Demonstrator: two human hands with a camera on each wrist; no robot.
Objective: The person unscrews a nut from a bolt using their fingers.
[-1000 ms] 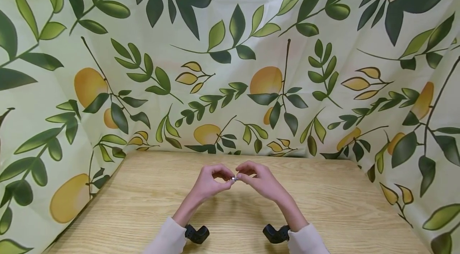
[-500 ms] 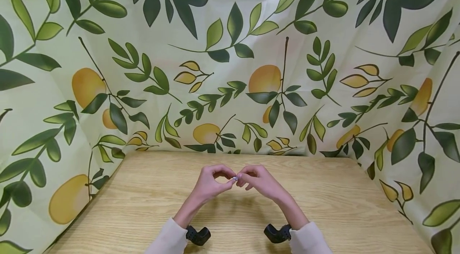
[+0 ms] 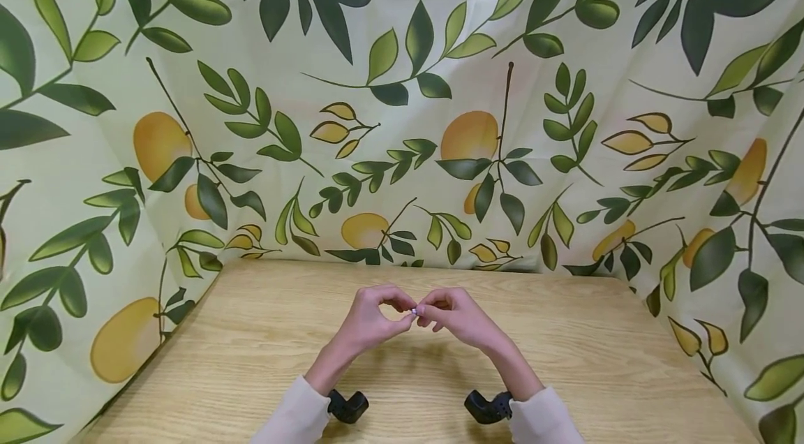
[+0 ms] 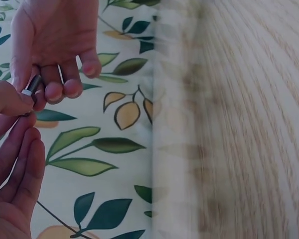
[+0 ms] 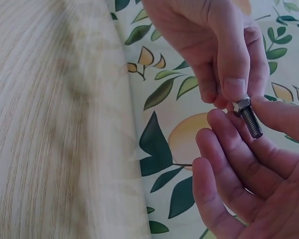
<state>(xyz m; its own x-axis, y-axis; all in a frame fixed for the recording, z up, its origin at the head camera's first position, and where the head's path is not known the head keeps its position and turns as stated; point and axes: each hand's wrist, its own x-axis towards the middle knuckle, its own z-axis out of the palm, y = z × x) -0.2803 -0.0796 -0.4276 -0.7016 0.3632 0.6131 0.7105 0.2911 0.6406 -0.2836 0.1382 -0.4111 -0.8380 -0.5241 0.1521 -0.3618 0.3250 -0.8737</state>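
Both hands meet in front of the person, above the table. Between the fingertips of the left hand (image 3: 370, 318) is a small metal bolt (image 5: 252, 124), pinched at its head end, which the thumb and fingers mostly hide. A shiny hex nut (image 5: 242, 104) sits on the bolt close to that end, and the dark threaded shank points toward the right palm. Thumb and index finger of the right hand (image 3: 461, 318) pinch at the nut from the other side. Its remaining fingers lie loosely bent below the bolt.
The wood-grain table (image 3: 251, 374) spreads out below the hands. A cloth (image 3: 402, 116) printed with leaves and orange fruit stands behind and at both sides. Each wrist carries a black camera mount (image 3: 348, 407) near a pale sleeve (image 3: 294, 412).
The right hand's fingers, more raised and spread a second ago, have lowered and curled in around the nut. The left hand keeps its pinch in nearly the same place.
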